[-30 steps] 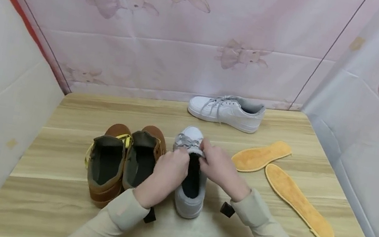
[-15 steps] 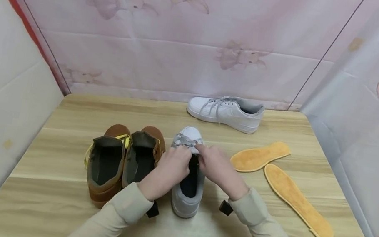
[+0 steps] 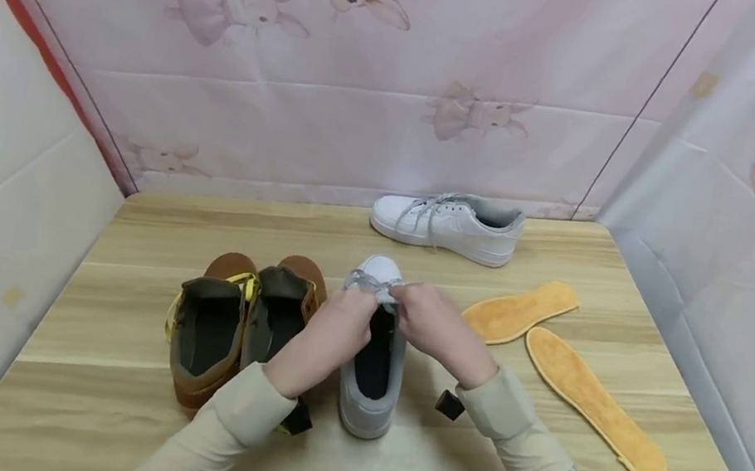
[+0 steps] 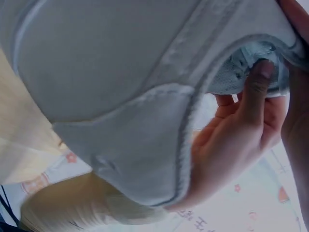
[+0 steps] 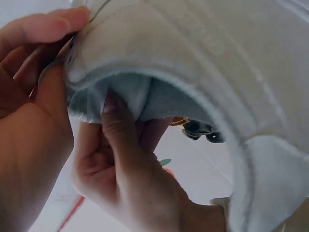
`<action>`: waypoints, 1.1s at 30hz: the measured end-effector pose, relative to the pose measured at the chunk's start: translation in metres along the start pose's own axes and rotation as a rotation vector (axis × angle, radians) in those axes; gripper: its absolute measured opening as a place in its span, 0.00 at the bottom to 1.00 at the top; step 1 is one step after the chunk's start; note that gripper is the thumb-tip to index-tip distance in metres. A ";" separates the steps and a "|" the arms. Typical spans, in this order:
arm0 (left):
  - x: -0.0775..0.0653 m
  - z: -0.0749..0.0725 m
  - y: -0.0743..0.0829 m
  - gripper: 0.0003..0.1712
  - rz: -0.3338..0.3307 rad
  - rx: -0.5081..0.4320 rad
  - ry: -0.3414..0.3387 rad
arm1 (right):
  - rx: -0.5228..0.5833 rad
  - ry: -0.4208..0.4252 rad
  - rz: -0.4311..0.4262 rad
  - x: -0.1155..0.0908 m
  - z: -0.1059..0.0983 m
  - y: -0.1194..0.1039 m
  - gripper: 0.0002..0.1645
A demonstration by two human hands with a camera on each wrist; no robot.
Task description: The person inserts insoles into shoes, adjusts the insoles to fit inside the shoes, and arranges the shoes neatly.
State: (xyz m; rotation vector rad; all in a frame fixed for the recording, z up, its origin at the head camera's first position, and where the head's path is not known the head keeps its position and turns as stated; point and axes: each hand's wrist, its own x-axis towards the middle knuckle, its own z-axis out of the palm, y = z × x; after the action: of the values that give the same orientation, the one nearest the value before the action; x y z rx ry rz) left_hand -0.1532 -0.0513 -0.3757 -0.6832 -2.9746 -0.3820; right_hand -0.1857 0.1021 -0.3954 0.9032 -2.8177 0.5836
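A white sneaker [image 3: 364,414] with grey laces stands in the middle of the table, toe pointing away from me. My left hand [image 3: 343,322] pinches the left side of its opening by the tongue, its thumb inside. Opposite it, my right hand [image 3: 434,323] pinches the right side near the laces. The right wrist view shows the left thumb [image 5: 113,116] pressed against the grey lining, below the white upper [image 5: 193,63]. In the left wrist view, the right thumb [image 4: 258,89] reaches over the tongue from inside. Fingertips outside the sneaker are partly hidden.
Two brown shoes [image 3: 200,381] with yellow laces stand close on the left. The other white sneaker [image 3: 450,227] lies lengthwise at the back by the pink wall. Two orange insoles [image 3: 515,314] [image 3: 594,400] lie on the right of the wooden table [image 3: 109,424].
The held sneaker has shifted slightly left. My right hand's fingers have moved a little left and down at the laces; the left hand stays at the opening.
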 end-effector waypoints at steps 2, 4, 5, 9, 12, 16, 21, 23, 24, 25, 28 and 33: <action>0.001 -0.001 -0.003 0.05 -0.012 -0.032 -0.014 | 0.004 0.015 -0.017 0.001 0.002 0.000 0.09; 0.003 -0.001 -0.005 0.06 -0.020 -0.043 -0.010 | 0.009 0.032 -0.026 0.002 0.005 0.000 0.09; 0.004 -0.001 -0.006 0.06 -0.022 -0.040 0.001 | 0.009 0.041 -0.030 0.003 0.005 0.001 0.09; 0.009 0.001 -0.011 0.07 -0.054 -0.017 0.039 | 0.018 0.064 -0.031 0.009 0.009 0.003 0.08; 0.015 0.000 -0.015 0.10 -0.103 -0.040 0.012 | 0.042 0.062 -0.022 0.012 0.012 0.006 0.07; 0.018 -0.001 -0.017 0.12 -0.129 -0.059 -0.026 | 0.082 0.054 -0.009 0.013 0.015 0.009 0.06; 0.015 0.001 -0.015 0.13 -0.095 -0.032 -0.045 | 0.088 0.069 0.004 0.012 0.018 0.011 0.05; 0.013 0.002 -0.014 0.14 -0.098 -0.042 -0.073 | 0.091 0.075 0.003 0.012 0.019 0.011 0.05; 0.013 0.002 -0.013 0.14 -0.099 -0.049 -0.087 | 0.096 0.078 0.002 0.012 0.019 0.010 0.04; 0.012 0.002 -0.012 0.13 -0.096 -0.055 -0.095 | 0.099 0.081 -0.001 0.012 0.019 0.010 0.04; 0.011 0.001 -0.013 0.10 -0.081 -0.072 -0.109 | 0.113 0.084 0.000 0.011 0.018 0.010 0.03; 0.012 -0.003 -0.017 0.06 -0.027 -0.078 -0.120 | 0.156 0.048 0.045 0.010 0.017 0.012 0.04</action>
State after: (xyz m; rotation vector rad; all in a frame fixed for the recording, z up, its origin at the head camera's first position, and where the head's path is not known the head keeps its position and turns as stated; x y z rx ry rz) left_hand -0.1713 -0.0617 -0.3756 -0.6980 -3.0993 -0.4782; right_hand -0.2007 0.0988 -0.4126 0.8404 -2.7867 0.8292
